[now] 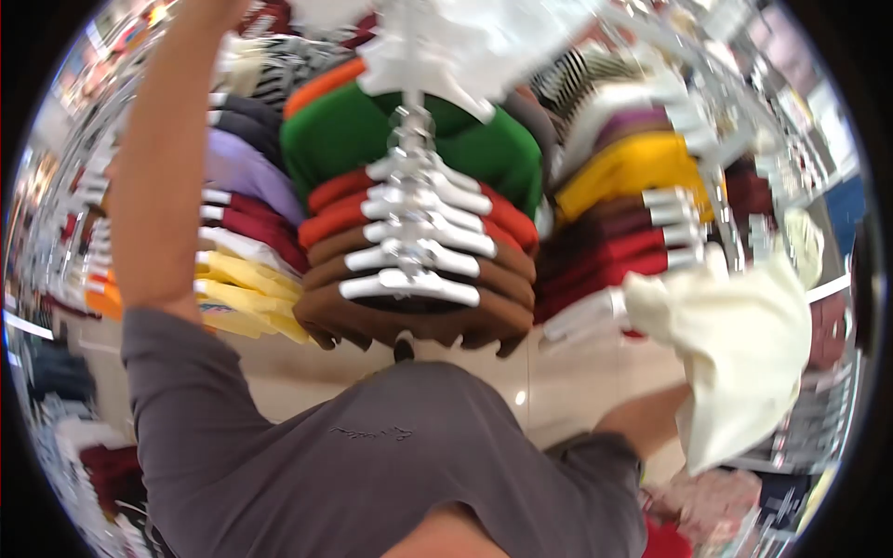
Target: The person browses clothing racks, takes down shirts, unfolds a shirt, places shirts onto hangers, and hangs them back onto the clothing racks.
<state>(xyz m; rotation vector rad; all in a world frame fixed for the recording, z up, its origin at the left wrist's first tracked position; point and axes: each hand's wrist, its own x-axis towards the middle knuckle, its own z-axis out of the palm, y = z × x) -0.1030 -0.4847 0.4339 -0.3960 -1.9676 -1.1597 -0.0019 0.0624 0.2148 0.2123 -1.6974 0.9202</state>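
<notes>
My left arm (166, 177) stretches up past the left side of the middle rack, and its hand lies beyond the top edge of the view. On the right, a cream garment (744, 344) hangs in the air at the end of my right forearm (656, 423), which bears it. The cloth covers my right hand, so its fingers are hidden. A white hanger (586, 316) shows beside the garment's left edge; whether it belongs to that garment I cannot tell. Straight ahead, brown tops (419, 321) hang on white hangers (409, 286) in a row.
Behind the brown tops hang red ones and a green top (326, 130). Yellow garments (246, 288) hang on the left rack, with a mustard top (633, 172) and dark red tops (595, 270) on the right one. Tiled floor (484, 367) shows below. Blurred white cloth (484, 46) fills the top.
</notes>
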